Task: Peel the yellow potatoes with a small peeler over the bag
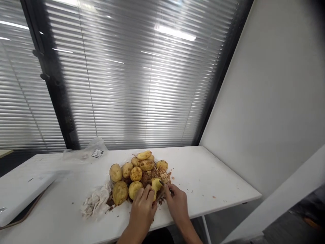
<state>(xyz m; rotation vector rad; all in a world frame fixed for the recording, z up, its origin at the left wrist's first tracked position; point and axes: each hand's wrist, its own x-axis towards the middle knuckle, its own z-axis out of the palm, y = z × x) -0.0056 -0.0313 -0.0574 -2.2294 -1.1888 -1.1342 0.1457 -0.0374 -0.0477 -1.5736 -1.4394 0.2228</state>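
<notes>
My left hand (pixel 143 207) is closed around a partly peeled yellow potato (pixel 155 184), held above the table's near side. In the fingers of my right hand (pixel 177 202) is a small dark tool, seemingly a peeler (pixel 161 183), its tip against the potato's right side. Most of the tool is hidden by my fingers. Just beyond my hands lies a pile of brown peelings (pixel 149 177) with paler scraps (pixel 165 176). Several potatoes sit around it, among them a large one (pixel 120 192) at the left and a peeled long one (pixel 144 155) on top at the back.
Crumpled white tissue (pixel 95 202) lies left of the potatoes. A clear plastic bag (pixel 85 151) with a label is at the back of the white table (pixel 203 176). At the far left stands a white box-like object (pixel 24 195). Blinds rise behind, a wall at right.
</notes>
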